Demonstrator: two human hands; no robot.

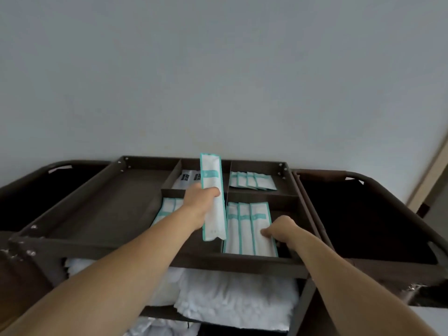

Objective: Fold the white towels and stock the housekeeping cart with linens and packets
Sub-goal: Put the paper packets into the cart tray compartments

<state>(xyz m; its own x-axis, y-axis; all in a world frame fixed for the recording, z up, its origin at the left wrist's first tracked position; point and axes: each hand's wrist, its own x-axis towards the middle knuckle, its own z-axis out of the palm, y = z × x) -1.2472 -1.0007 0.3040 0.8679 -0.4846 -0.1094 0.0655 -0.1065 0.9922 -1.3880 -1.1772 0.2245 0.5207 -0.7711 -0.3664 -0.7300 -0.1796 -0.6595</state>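
Your cart (145, 248) holds folded white towels (232, 301) on the shelf below both hands. Your left hand (198, 202) grips a teal-edged packet (210, 170) upright. Your right hand (281, 230), fingers curled, touches the packet row (244, 229) beneath it; whether it pinches, I cannot tell.

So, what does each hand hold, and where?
Left hand grips a long teal-edged packet at its middle. Right hand touches the packets lying in the cart; whether it grips one cannot be told.
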